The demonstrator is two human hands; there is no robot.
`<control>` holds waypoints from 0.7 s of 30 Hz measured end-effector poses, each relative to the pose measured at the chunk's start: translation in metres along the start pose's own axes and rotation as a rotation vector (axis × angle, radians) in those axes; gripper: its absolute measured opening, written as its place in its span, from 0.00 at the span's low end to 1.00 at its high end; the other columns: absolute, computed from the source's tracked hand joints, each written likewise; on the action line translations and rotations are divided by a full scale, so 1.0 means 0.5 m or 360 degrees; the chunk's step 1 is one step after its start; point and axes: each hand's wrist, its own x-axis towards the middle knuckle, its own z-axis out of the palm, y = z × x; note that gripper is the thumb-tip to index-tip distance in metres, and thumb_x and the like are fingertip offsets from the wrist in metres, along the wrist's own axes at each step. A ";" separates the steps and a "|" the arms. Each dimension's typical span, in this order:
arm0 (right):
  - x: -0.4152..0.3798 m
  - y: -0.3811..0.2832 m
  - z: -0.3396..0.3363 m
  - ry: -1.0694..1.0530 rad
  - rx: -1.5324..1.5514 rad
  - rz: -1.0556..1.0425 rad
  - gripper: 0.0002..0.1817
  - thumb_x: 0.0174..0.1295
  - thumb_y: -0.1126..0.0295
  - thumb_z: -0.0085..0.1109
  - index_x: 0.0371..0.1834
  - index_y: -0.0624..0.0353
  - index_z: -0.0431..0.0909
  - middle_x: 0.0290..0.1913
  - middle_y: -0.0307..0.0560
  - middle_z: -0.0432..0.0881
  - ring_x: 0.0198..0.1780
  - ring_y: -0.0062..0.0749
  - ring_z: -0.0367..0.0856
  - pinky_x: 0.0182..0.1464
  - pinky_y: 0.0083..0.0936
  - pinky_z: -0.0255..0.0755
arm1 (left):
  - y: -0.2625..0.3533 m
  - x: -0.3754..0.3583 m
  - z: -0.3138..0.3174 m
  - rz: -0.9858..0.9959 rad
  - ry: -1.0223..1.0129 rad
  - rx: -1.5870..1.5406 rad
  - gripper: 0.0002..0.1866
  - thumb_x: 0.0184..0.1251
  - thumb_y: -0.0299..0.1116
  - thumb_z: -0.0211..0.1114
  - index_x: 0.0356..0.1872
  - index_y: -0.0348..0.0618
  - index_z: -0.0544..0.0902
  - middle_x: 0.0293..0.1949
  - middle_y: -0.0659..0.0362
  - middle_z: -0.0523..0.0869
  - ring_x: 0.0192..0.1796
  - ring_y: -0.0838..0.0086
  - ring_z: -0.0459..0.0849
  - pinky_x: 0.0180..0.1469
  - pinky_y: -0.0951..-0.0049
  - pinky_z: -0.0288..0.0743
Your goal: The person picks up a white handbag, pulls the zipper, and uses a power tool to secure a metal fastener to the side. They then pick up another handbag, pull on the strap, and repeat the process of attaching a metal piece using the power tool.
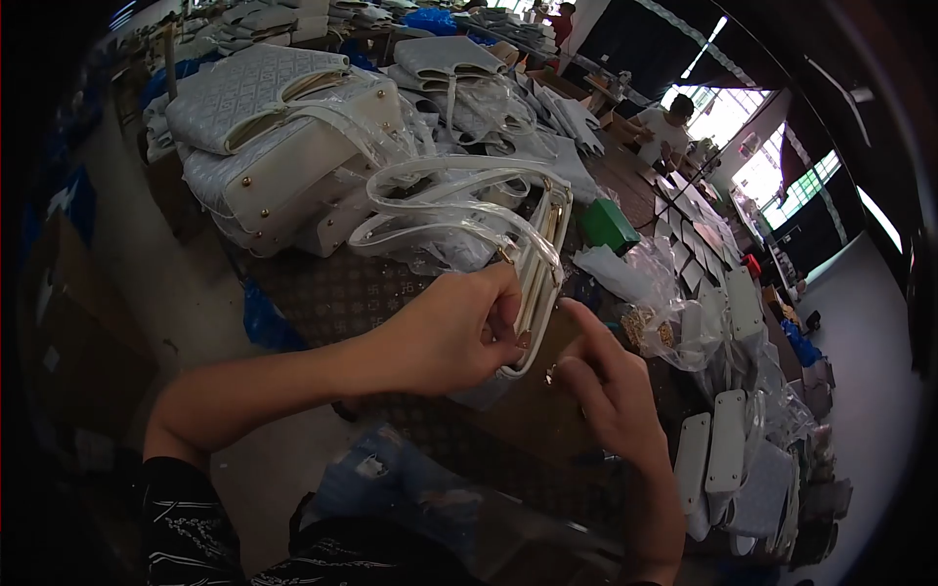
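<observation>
A white handbag (540,278) stands on the table in front of me, its gold-coloured zipper facing up and its pale straps (459,171) looped to the left. My left hand (454,327) is closed on the near end of the bag's top edge, thumb and fingers pinched by the zipper end. Just right of the bag is my right hand (616,391), its index finger stretched toward the bag's side, not clearly touching. A small shiny metal piece (550,375) shows at the tips of its curled fingers; its exact kind is too small to make out.
White patterned handbags (293,166) with plastic wrapping are piled at the back left. A green box (608,227) and a plastic bag of small gold-coloured parts (645,332) lie to the right. More white bags (725,444) stand at the right edge. A person (669,132) works farther back.
</observation>
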 end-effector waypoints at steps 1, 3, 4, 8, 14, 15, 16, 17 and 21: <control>-0.021 0.015 -0.012 0.0114 0.0124 0.0126 0.26 0.77 0.75 0.59 0.76 0.66 0.72 0.38 0.48 0.86 0.38 0.30 0.85 0.45 0.28 0.78 | 0.000 -0.002 -0.002 -0.0012 -0.0007 -0.0071 0.14 0.62 0.24 0.76 0.40 0.36 0.78 0.30 0.50 0.89 0.35 0.62 0.92 0.37 0.63 0.82; -0.066 0.067 -0.027 0.0290 0.0206 0.0279 0.24 0.78 0.73 0.58 0.76 0.65 0.73 0.39 0.46 0.86 0.40 0.26 0.84 0.46 0.27 0.78 | 0.004 -0.004 -0.009 -0.0024 -0.0017 -0.0140 0.13 0.63 0.23 0.76 0.41 0.35 0.78 0.29 0.52 0.89 0.34 0.64 0.92 0.36 0.64 0.82; -0.093 0.102 -0.033 0.0464 0.0283 0.0435 0.23 0.80 0.72 0.57 0.75 0.65 0.74 0.39 0.43 0.86 0.41 0.21 0.83 0.46 0.26 0.78 | 0.010 -0.004 -0.015 -0.0016 -0.0057 -0.0113 0.12 0.64 0.23 0.75 0.44 0.36 0.79 0.29 0.53 0.88 0.33 0.68 0.90 0.36 0.67 0.80; -0.236 0.276 -0.040 0.0795 0.0144 0.0878 0.21 0.81 0.66 0.57 0.71 0.66 0.77 0.41 0.45 0.87 0.42 0.22 0.83 0.47 0.25 0.77 | -0.001 -0.007 -0.018 0.0038 -0.0180 0.0007 0.15 0.69 0.22 0.74 0.55 0.38 0.86 0.32 0.65 0.87 0.31 0.86 0.79 0.36 0.79 0.72; -0.356 0.332 0.000 0.0799 -0.0722 0.1610 0.38 0.77 0.40 0.57 0.74 0.65 0.69 0.51 0.65 0.89 0.52 0.63 0.88 0.54 0.51 0.79 | -0.010 -0.010 -0.008 -0.0079 -0.0087 -0.0087 0.14 0.68 0.22 0.73 0.53 0.37 0.91 0.30 0.67 0.87 0.32 0.88 0.78 0.36 0.80 0.73; -0.355 0.335 0.008 0.0753 -0.0779 0.1706 0.44 0.75 0.34 0.55 0.77 0.63 0.65 0.51 0.67 0.89 0.54 0.70 0.87 0.55 0.57 0.78 | -0.012 -0.011 -0.006 -0.0075 -0.0174 -0.0115 0.14 0.68 0.22 0.73 0.53 0.37 0.91 0.30 0.67 0.87 0.32 0.88 0.78 0.36 0.80 0.73; -0.351 0.331 0.017 0.0776 -0.0841 0.1751 0.48 0.74 0.31 0.54 0.80 0.63 0.62 0.51 0.68 0.89 0.55 0.70 0.87 0.57 0.57 0.77 | -0.011 -0.012 -0.013 -0.0091 -0.0159 -0.0091 0.14 0.68 0.22 0.73 0.54 0.37 0.91 0.30 0.68 0.87 0.33 0.89 0.78 0.37 0.81 0.72; -0.343 0.329 0.022 0.0792 -0.0898 0.1780 0.51 0.72 0.28 0.52 0.82 0.62 0.59 0.51 0.68 0.89 0.56 0.71 0.87 0.58 0.58 0.77 | -0.006 -0.010 -0.019 -0.0107 -0.0130 -0.0056 0.15 0.68 0.21 0.74 0.55 0.36 0.90 0.31 0.69 0.86 0.33 0.89 0.77 0.37 0.83 0.72; -0.316 0.335 0.031 0.0659 -0.0851 0.2091 0.56 0.70 0.25 0.52 0.88 0.54 0.50 0.58 0.69 0.88 0.62 0.70 0.85 0.65 0.55 0.75 | 0.008 -0.010 -0.026 -0.0201 -0.0128 -0.0083 0.16 0.68 0.22 0.75 0.56 0.36 0.90 0.33 0.70 0.86 0.34 0.90 0.78 0.39 0.84 0.72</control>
